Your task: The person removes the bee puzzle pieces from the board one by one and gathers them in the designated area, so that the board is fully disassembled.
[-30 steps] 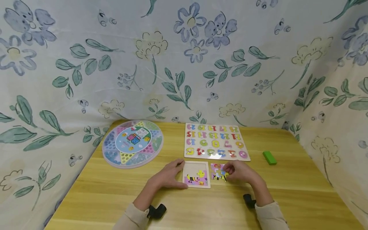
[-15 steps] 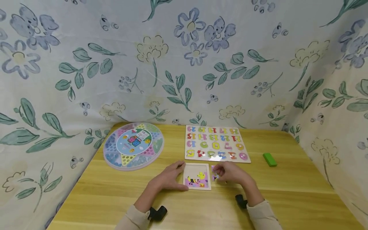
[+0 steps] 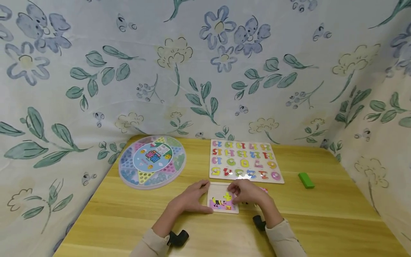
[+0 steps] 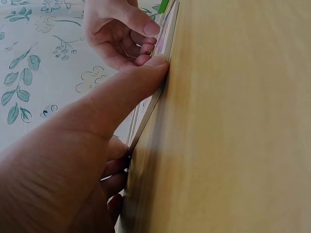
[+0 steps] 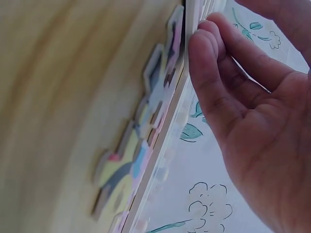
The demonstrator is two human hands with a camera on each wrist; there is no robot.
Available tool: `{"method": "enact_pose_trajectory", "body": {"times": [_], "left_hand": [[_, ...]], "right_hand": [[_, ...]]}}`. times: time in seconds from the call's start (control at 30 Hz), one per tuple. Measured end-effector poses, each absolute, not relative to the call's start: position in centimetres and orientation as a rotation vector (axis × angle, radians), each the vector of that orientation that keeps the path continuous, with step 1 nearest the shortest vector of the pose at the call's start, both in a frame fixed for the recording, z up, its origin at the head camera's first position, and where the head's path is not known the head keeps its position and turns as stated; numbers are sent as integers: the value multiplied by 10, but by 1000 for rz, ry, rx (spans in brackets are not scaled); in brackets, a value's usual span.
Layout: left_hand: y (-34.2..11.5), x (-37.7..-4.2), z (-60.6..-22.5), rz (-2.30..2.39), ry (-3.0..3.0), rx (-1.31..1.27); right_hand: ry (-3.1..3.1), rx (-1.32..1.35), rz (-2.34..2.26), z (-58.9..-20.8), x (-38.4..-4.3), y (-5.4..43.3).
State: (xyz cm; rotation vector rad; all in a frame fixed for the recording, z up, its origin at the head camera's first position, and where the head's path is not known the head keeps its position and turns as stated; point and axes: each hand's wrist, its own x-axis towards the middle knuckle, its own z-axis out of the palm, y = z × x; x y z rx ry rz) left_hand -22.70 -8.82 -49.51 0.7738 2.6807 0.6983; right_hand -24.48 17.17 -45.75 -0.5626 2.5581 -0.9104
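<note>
Nearest, beige sleeves (image 3: 282, 240) with a black mount (image 3: 179, 238) at each wrist, forearms angled inward from the near side. Left hand (image 3: 189, 198) low on the desk (image 3: 327, 207), thumb and fingers spread, gripping the frame (image 3: 216, 191) along its left side: thumb at the near-left corner, fingers at the far-left. Right hand (image 3: 248, 192) arched over the frame's right side, wrist bent, fingers curled downward; right wrist view has two fingertips close together by the frame's edge. Cannot tell whether they pinch anything or touch the frame. Frame lies flat, roughly midway between the desk's left and right edges; set pieces (image 3: 221, 205), pink with yellow figures, fill its near part. Loose pieces (image 5: 121, 179) on the desk just beyond its right edge, mostly under the right hand. Desk pale yellow wood, grain running sideways. Just past the frame, number board (image 3: 237, 158) reaching almost to the far edge, glare on its near rim. Green block (image 3: 306, 180) right of it, toward the right edge. Round game board (image 3: 152, 157) at the far-left corner. Beyond, floral cloth (image 3: 154, 21) hangs behind and at both sides.
</note>
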Motion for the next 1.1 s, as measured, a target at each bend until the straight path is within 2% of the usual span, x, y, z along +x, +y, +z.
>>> {"method": "enact_pose_trajectory", "body": {"times": [0.3, 1.1], "left_hand": [[-86, -227, -496, 719, 2669, 758], [-87, -228, -493, 716, 2666, 794]], "right_hand": [[2572, -508, -856, -458, -245, 169], [2616, -593, -809, -456, -244, 168]]}}
